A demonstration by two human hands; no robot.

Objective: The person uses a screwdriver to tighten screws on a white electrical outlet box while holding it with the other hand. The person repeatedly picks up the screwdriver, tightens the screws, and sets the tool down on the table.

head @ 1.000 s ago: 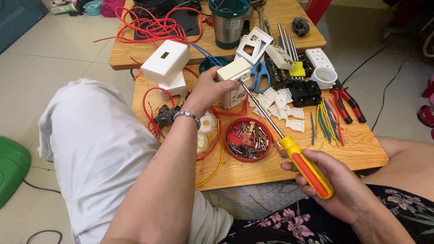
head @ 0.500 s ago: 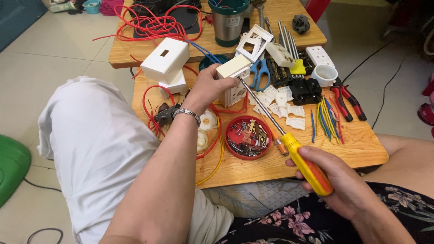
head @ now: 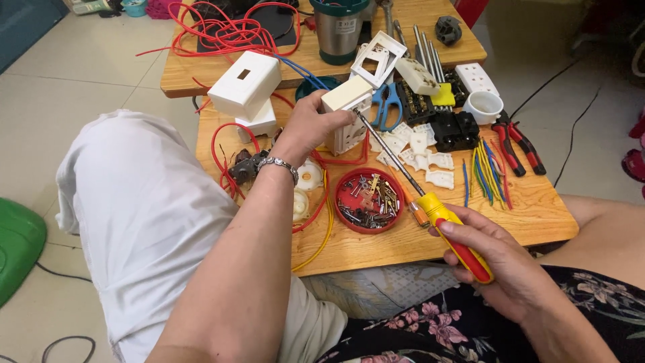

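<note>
- My left hand [head: 310,124] clamps the socket [head: 347,111], just behind the red dish [head: 369,200].
- My right hand [head: 494,262] grips the screwdriver [head: 430,202], tip at the socket.

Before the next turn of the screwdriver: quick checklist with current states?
1. Left hand grips the white socket box: ok.
2. Right hand wraps the handle of the yellow-and-red screwdriver: ok.
3. Tip meets the box's side: ok; seated in a screw head: cannot tell.
4. Box held above the wooden table, not braced on it: not ok for steadiness, I'd say.
5. Red dish of small metal parts lies under the shaft, apart from it: ok.
6. Red wire loops close under the box: snag cannot be ruled out.
</note>
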